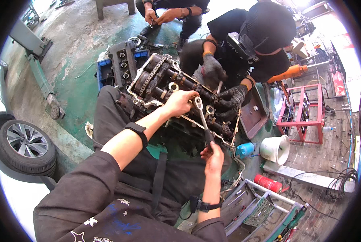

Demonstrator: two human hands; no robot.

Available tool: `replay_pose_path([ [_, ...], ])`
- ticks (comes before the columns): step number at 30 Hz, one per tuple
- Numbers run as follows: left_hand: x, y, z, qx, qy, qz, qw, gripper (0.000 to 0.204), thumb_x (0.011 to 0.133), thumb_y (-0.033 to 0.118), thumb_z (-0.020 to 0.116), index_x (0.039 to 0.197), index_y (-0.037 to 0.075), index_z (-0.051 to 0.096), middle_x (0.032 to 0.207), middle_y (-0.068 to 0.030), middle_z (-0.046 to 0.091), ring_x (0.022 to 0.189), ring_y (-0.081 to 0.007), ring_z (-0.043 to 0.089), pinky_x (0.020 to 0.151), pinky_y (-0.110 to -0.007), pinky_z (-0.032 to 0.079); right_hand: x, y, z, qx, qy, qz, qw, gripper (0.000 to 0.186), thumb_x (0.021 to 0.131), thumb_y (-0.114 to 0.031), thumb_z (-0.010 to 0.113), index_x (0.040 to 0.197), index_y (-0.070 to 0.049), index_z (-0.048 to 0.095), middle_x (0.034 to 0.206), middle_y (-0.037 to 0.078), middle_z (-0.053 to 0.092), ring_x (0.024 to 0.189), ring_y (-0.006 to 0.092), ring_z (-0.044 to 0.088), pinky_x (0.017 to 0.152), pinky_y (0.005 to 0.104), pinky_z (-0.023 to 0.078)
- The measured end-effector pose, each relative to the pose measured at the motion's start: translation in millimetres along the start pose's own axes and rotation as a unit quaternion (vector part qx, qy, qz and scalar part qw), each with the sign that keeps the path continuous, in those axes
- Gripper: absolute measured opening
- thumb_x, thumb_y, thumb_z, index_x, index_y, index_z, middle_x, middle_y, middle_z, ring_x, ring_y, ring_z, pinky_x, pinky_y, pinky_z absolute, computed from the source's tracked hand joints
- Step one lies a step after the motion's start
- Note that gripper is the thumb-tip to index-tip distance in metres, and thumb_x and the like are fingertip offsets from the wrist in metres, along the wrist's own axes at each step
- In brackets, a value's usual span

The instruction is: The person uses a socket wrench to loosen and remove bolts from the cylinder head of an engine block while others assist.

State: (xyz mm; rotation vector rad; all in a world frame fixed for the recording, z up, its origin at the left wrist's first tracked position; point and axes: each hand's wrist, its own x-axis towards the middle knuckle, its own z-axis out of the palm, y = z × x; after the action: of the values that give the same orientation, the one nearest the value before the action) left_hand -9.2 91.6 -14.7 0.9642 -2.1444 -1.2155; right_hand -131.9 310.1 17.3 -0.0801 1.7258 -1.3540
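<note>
My right hand (pixel 213 158) is closed round the dark handle of a ratchet wrench (pixel 202 115). The wrench's metal shaft slants up and left to its round head over an engine cylinder head (pixel 176 86). At that round head my left hand (pixel 180 103) is closed, thumb and fingertips against it; the underside of the grip is hidden. Camshafts and a timing chain (pixel 153 73) show in the engine part, which lies in front of my knees. Opposite me, a co-worker's gloved hands (pixel 231 101) work on the same part, one holding a slim metal tool (pixel 219 87).
Behind the engine, a valve cover (pixel 124 60) rests on a blue crate (pixel 104 74). To the right are a grey tray (pixel 256 117), a white bucket (pixel 275 149), a red metal frame (pixel 303 117) and a tool drawer (pixel 245 209). Another person crouches beyond. A car wheel (pixel 27 143) is left.
</note>
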Motion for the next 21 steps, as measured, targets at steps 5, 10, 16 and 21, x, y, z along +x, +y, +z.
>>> replay_pose_path([
  [5, -0.6, -0.4, 7.0, 0.018, 0.001, 0.026, 0.999, 0.031, 0.072, 0.009, 0.062, 0.103, 0.011, 0.063, 0.089, -0.0133, 0.067, 0.087, -0.0279, 0.064, 0.076, -0.036, 0.049, -54.3, 31.6, 51.6, -0.064, -0.107, 0.063, 0.990, 0.030, 0.090, -0.032, 0.054, 0.095, -0.003, 0.058, 0.070, 0.007, 0.061, 0.056, 0.0159, 0.060, 0.051, 0.0255, 0.047],
  [10, 1.4, -1.9, 0.4, 0.008, 0.009, 0.045, 0.999, 0.027, 0.075, 0.010, 0.062, 0.103, 0.009, 0.064, 0.089, -0.0149, 0.066, 0.084, -0.0274, 0.065, 0.075, -0.034, 0.050, -64.9, 32.4, 98.2, -0.070, -0.241, 0.066, 0.966, 0.028, 0.090, -0.027, 0.055, 0.103, -0.002, 0.055, 0.072, 0.008, 0.062, 0.058, 0.0153, 0.060, 0.054, 0.0238, 0.046],
  [16, 2.9, -1.2, 4.1, -0.007, -0.011, -0.011, 1.000, 0.034, 0.074, 0.001, 0.058, 0.107, 0.007, 0.063, 0.093, -0.0146, 0.067, 0.088, -0.0231, 0.065, 0.081, -0.031, 0.049, -45.1, 1.6, 39.1, -0.098, -0.191, 0.093, 0.972, 0.028, 0.087, -0.029, 0.057, 0.089, -0.002, 0.063, 0.070, 0.007, 0.064, 0.059, 0.0150, 0.061, 0.055, 0.0249, 0.047],
  [21, 5.2, -7.2, 6.2, -0.031, -0.015, -0.008, 0.999, 0.033, 0.074, 0.008, 0.064, 0.107, 0.004, 0.062, 0.092, -0.0148, 0.067, 0.088, -0.0227, 0.065, 0.079, -0.031, 0.049, -9.6, -20.1, -12.3, -0.084, -0.074, 0.027, 0.993, 0.031, 0.088, -0.034, 0.056, 0.075, -0.006, 0.061, 0.060, 0.003, 0.059, 0.052, 0.0143, 0.059, 0.051, 0.0251, 0.045],
])
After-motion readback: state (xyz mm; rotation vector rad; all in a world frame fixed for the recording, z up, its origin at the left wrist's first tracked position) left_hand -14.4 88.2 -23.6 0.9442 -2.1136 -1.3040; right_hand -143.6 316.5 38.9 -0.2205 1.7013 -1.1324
